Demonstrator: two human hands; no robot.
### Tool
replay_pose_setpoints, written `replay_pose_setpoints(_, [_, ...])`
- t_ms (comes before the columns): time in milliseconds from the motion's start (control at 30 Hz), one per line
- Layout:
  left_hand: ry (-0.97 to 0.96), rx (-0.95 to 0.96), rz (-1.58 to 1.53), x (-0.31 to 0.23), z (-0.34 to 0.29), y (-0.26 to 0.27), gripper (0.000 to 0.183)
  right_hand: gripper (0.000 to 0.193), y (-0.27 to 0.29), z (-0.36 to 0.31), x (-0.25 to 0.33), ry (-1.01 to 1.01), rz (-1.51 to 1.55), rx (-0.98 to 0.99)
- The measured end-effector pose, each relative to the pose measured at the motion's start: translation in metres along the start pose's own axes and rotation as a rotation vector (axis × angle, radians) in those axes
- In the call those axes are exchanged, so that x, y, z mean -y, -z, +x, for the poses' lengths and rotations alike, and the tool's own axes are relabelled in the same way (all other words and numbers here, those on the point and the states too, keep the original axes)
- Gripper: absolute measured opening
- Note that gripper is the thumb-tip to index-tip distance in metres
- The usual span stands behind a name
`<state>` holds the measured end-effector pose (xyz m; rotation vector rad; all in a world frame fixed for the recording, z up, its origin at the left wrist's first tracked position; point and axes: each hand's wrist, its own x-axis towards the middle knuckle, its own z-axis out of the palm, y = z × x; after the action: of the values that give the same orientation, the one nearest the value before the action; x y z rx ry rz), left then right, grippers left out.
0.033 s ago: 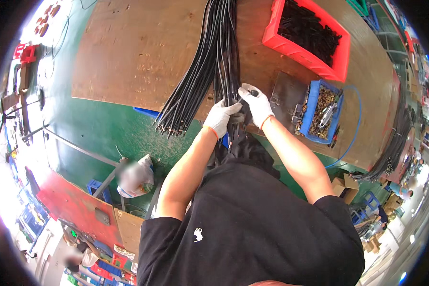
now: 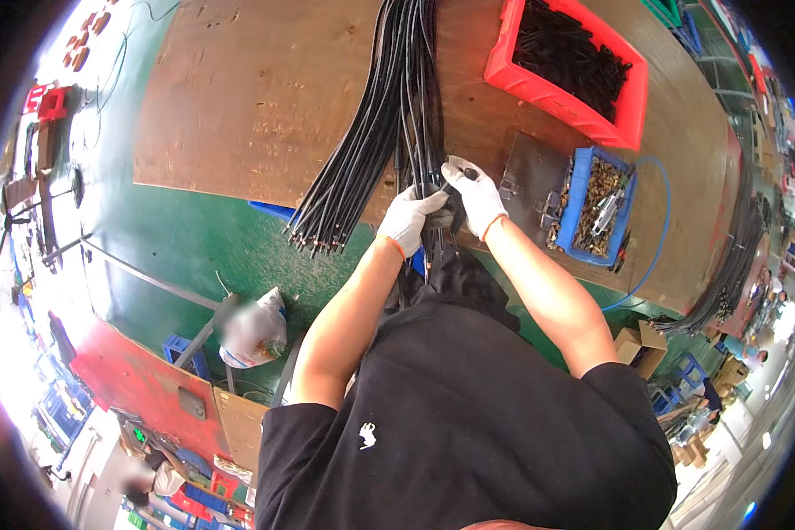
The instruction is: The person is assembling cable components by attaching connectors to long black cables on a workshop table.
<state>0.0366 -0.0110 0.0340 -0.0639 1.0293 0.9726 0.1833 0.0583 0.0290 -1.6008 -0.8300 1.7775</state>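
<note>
A thick bundle of long black cables [image 2: 375, 132] runs down over the table's near edge, its loose left part ending in small metallic tips. My left hand [image 2: 405, 221], in a white glove, is closed around several cables at the bundle's right side. Close beside it, my gloved right hand [image 2: 477, 199] has its fingers curled on a small black piece [image 2: 471, 174], whose kind I cannot make out. Both hands are at the near edge, in front of my body. The cable ends between them are partly hidden by the fingers.
A red bin [image 2: 565, 110] of black parts stands at the far right of the brown table [image 2: 247, 97]. Nearer is a blue bin [image 2: 611, 256] with small brass-coloured fittings and a metal tool. A thin blue hose [image 2: 668, 212] curves beside it. More black cables [image 2: 724, 283] hang at the right edge.
</note>
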Motion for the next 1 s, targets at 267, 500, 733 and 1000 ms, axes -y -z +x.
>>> replay_pose_setpoints(267, [-0.028,0.001,-0.003,0.007,-0.005,-0.007,0.011,0.028,0.007,-0.012,-0.001,-0.172,0.125,-0.017])
replay_pose_setpoints(500, [0.043,-0.081,-0.096,-0.001,-0.009,-0.015,0.019,0.023,0.015,-0.015,-0.002,0.094,0.101,0.089])
replay_pose_setpoints(733, [0.052,-0.086,0.204,-0.023,-0.007,0.008,0.02,0.034,0.045,-0.05,0.038,0.116,-0.677,0.403])
replay_pose_setpoints(1000, [0.005,0.0,0.154,-0.015,-0.008,-0.009,0.017,0.049,0.065,-0.096,0.054,-0.13,-0.988,0.61])
